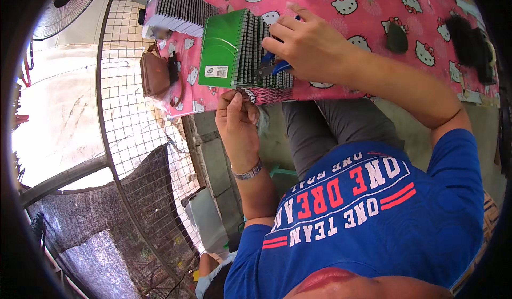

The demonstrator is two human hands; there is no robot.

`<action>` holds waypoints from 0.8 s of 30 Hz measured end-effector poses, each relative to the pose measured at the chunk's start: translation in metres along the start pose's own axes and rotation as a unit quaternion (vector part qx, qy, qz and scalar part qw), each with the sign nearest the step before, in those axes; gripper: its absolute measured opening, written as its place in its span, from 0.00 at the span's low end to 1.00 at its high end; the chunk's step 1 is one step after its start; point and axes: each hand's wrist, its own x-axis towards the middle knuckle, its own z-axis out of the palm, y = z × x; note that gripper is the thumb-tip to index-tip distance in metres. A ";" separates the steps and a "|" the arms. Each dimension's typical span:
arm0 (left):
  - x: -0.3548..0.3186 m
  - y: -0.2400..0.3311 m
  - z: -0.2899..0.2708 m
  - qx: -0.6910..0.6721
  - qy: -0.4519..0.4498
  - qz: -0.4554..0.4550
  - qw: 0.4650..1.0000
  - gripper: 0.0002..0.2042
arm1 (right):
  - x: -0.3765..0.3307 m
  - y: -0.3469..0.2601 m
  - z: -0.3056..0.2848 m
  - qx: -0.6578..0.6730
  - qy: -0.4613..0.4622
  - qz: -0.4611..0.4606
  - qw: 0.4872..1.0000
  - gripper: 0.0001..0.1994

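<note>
A stack of spiral-bound notebooks with a green cover (pixel 221 45) lies on a table under a pink cartoon-cat cloth (pixel 341 11). My right hand (pixel 306 43) rests on the stack's wire spines (pixel 256 59) and grips blue-handled pliers (pixel 273 65) against them. At the table's near edge, just below the stack, my left hand (pixel 237 112) has its fingers pinched together on a bit of spiral wire (pixel 249 94). A metal bracelet (pixel 248 172) sits on that wrist.
A second stack of notebooks (pixel 176 8) lies at the far left of the table, a brown pouch (pixel 154 74) beside it. A dark oval object (pixel 397 37) and black items (pixel 472 40) lie to the right. Wire mesh fencing (pixel 122 112) and a fan (pixel 61 11) stand left.
</note>
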 end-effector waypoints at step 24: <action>0.000 -0.013 -0.011 0.031 0.002 0.013 0.999 0.03 | -0.001 -0.005 0.002 0.003 -0.091 0.045 0.995 0.03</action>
